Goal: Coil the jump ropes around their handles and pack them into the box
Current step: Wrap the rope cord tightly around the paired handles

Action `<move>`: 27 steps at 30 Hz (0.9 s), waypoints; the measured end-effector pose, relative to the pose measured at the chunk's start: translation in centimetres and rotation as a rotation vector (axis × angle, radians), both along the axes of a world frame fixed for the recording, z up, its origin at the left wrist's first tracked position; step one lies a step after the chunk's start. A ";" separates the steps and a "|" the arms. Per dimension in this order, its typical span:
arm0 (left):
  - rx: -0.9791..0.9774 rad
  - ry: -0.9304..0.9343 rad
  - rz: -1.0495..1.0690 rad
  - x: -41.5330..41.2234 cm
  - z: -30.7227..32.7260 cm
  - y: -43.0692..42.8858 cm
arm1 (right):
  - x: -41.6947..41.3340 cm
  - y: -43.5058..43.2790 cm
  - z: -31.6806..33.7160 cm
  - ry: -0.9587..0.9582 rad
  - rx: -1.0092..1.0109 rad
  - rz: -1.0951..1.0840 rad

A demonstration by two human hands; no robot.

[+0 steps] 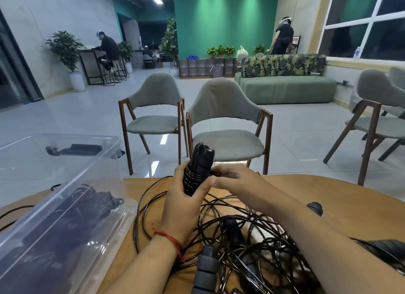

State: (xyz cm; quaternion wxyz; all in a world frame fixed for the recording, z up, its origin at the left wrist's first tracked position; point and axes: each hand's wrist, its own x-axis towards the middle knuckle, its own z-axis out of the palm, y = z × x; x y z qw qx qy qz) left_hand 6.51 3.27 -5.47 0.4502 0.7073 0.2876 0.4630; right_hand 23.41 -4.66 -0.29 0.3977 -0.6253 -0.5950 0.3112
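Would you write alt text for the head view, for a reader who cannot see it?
The left hand grips upright handles; the right hand pinches their rope. Tangled ropes cover the table beside a clear box.

I see my left hand [186,208] gripping black jump-rope handles [198,168] upright above the wooden desk [339,197], with rope wound round their lower part. My right hand [236,182] pinches the rope just beside them. A tangle of loose black rope [241,239] lies beneath both hands, and a clear plastic box [109,232] holding coiled ropes sits left.
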 end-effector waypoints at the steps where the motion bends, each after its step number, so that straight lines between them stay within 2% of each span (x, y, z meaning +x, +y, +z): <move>1: 0.025 0.024 0.014 0.0 -0.1 0.0 | -0.2 0.1 -0.1 -0.001 -0.003 0.008; 5: 0.075 0.145 0.074 0.5 -0.8 0.3 | -1.1 0.6 -1.0 -0.130 0.053 -0.136; 7: 0.133 0.199 0.104 0.7 -0.7 0.2 | -1.0 0.7 -1.2 -0.074 0.058 -0.166; 9: 0.130 0.151 0.030 0.5 -0.6 0.0 | -0.6 0.7 -1.3 0.033 0.064 -0.160; 11: -0.029 -0.038 -0.104 0.1 -0.3 -0.1 | -0.1 0.7 -1.2 0.133 0.086 -0.141; 14: -0.527 -0.305 -0.283 -0.2 0.7 0.3 | 0.3 0.5 -0.9 0.225 0.102 -0.101; 17: -0.899 -0.293 -0.476 -0.5 1.4 0.2 | 1.1 0.4 -1.0 0.313 0.114 -0.085; 20: -1.020 -0.280 -0.660 -1.2 1.3 0.8 | 1.0 0.3 -0.8 0.386 0.089 0.022; 23: -1.067 -0.356 -0.834 -1.7 0.8 1.6 | 0.8 0.2 -1.0 0.412 0.072 0.098; 27: -0.975 -0.376 -0.908 -1.4 0.4 1.7 | 1.1 -0.4 -0.3 0.301 0.062 0.032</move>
